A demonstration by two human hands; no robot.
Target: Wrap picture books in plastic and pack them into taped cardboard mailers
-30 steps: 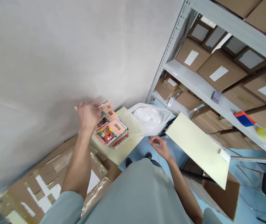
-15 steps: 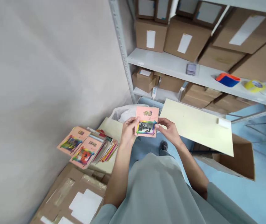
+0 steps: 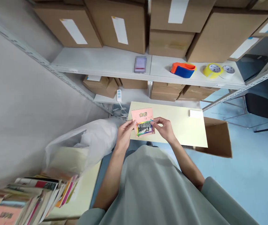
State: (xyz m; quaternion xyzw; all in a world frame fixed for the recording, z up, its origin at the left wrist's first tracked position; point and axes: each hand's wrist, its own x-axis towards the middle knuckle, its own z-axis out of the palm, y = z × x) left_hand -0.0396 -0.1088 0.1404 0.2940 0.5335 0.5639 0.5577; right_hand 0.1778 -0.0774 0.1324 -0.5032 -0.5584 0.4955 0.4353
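Observation:
I hold a small pink booklet (image 3: 142, 120) with a rainbow-framed picture in front of my body, over a pale yellow board (image 3: 181, 125). My left hand (image 3: 124, 134) grips its left edge with fingers closed on it. My right hand (image 3: 163, 128) pinches its right lower corner. A stack of similar colourful booklets (image 3: 28, 197) lies at the lower left on a pale yellow surface (image 3: 87, 190).
A grey metal shelf (image 3: 105, 62) carries brown cartons (image 3: 122, 25), an orange-and-blue object (image 3: 182, 69) and yellow tape rolls (image 3: 212, 70). A white plastic bag (image 3: 94, 140) sits by the wall. An open carton (image 3: 218, 140) lies under the board; a dark chair (image 3: 260, 106) stands at the right.
My left hand took a pink booklet off the stack and brought it to the front, where my right hand joined it. My view has swung right, towards the shelf.

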